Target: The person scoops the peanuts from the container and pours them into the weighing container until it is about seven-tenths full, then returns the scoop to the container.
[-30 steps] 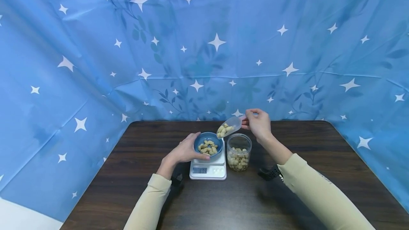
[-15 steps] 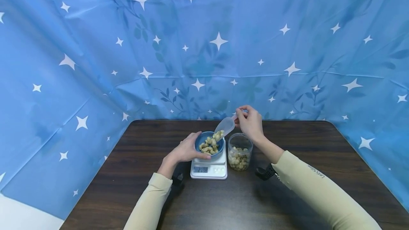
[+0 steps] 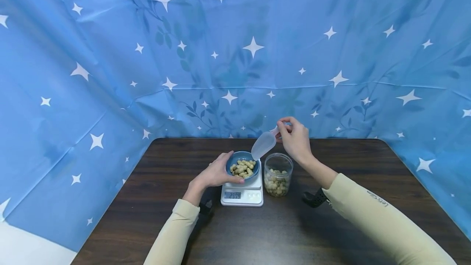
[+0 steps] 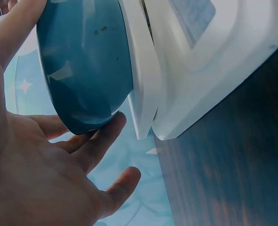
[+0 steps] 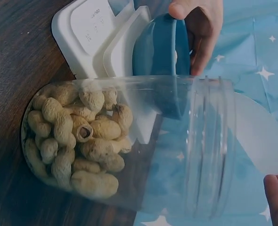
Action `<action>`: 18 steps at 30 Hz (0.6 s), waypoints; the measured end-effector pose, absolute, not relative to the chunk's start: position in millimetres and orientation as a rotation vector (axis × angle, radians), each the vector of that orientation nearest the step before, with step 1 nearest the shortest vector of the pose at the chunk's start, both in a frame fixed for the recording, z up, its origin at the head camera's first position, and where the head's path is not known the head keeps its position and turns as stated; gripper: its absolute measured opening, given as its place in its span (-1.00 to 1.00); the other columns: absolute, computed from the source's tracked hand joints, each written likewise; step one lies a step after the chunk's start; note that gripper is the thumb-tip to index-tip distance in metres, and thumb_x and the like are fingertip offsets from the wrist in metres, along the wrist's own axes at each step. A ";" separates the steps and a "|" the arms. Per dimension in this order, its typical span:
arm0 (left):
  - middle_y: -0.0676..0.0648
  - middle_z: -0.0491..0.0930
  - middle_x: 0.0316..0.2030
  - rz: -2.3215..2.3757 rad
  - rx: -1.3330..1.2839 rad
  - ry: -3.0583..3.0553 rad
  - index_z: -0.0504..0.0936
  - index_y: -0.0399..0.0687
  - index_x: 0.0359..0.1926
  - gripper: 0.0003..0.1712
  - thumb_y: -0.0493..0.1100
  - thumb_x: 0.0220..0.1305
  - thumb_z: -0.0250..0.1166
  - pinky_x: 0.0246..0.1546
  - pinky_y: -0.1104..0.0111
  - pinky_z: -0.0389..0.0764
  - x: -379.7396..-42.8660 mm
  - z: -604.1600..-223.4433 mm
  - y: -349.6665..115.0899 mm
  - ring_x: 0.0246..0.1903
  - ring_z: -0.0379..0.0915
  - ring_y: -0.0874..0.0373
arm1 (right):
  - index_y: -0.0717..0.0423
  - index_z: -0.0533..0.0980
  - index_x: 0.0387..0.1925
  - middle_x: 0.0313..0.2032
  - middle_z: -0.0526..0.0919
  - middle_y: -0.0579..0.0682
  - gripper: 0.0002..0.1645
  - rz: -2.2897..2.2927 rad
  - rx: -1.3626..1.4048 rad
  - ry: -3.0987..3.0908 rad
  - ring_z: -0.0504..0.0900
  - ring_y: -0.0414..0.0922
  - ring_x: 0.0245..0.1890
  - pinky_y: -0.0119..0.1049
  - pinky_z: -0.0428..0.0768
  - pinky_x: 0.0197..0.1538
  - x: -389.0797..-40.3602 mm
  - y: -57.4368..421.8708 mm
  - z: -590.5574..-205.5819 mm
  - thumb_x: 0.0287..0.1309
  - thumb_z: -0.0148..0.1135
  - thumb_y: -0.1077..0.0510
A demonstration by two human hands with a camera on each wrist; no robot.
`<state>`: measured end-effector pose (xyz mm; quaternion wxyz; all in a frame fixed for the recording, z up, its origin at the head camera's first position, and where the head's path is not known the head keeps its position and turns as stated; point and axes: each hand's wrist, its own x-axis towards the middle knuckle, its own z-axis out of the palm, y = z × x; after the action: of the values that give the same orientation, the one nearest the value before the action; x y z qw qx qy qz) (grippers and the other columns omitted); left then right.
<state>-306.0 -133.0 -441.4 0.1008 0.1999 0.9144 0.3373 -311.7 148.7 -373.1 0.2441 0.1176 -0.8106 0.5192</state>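
The right hand (image 3: 295, 140) pinches the handle of a translucent plastic scoop (image 3: 264, 145), which looks empty and hangs tilted, lip down, beside the bowl's right rim; whether they touch cannot be told. The left hand (image 3: 217, 171) grips the blue bowl (image 4: 87, 56) between thumb and fingers, on the white digital scale (image 3: 242, 200). The scoop is probably light, fairly stiff and best held by its handle. The bowl looks hard and glossy, perhaps slippery, so opposite walls suit a hold. Its unshelled peanuts (image 3: 243, 169) should be light, with brittle shells.
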 end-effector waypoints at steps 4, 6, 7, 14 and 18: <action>-0.24 0.09 0.53 1.017 0.587 2.680 0.02 -0.14 0.63 0.35 0.28 0.04 0.58 0.36 -0.18 0.20 -306.1 -441.8 -131.9 0.43 0.15 -0.16 | 0.35 0.55 0.05 -0.40 0.76 0.17 -0.67 1.408 0.345 -2.196 0.76 0.07 -0.38 -0.23 0.72 -0.33 -306.0 156.0 -369.3 0.55 0.11 0.12; -0.24 0.08 0.54 1.044 0.584 2.669 0.01 -0.13 0.63 0.35 0.28 0.05 0.57 0.36 -0.14 0.24 -305.6 -442.6 -132.2 0.43 0.17 -0.14 | 0.35 0.55 0.05 -0.40 0.76 0.17 -0.66 1.399 0.363 -2.182 0.76 0.07 -0.38 -0.34 0.70 -0.36 -303.3 160.0 -367.6 0.55 0.11 0.12; -0.24 0.08 0.53 1.057 0.585 2.665 0.01 -0.14 0.63 0.35 0.29 0.05 0.57 0.35 -0.12 0.27 -305.4 -443.2 -132.6 0.42 0.18 -0.14 | 0.35 0.55 0.05 -0.40 0.76 0.17 -0.66 1.402 0.372 -2.172 0.76 0.06 -0.38 -0.37 0.69 -0.37 -301.8 162.1 -366.6 0.56 0.11 0.11; -0.17 0.10 0.53 1.112 0.574 2.739 0.09 -0.03 0.63 0.26 0.29 0.08 0.55 0.36 -0.17 0.20 -302.9 -444.4 -132.5 0.42 0.16 -0.16 | 0.35 0.56 0.02 -0.38 0.77 0.20 -0.66 1.415 0.392 -2.139 0.75 -0.12 -0.41 -0.36 0.69 -0.35 -295.3 176.7 -362.5 0.56 0.11 0.11; -0.15 0.16 0.50 1.159 0.628 2.837 0.22 -0.03 0.57 0.09 0.22 0.17 0.52 0.38 -0.24 -0.01 -301.5 -442.2 -125.6 0.42 0.17 -0.14 | 0.35 0.56 0.02 -0.38 0.77 0.19 -0.68 1.414 0.387 -2.136 0.73 -0.20 -0.43 -0.36 0.69 -0.36 -293.2 183.5 -362.0 0.54 0.13 0.12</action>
<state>-301.5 -125.6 -442.2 0.0069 0.2007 0.9069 0.3705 -293.2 183.5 -362.0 0.2718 0.1436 -0.7935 0.5253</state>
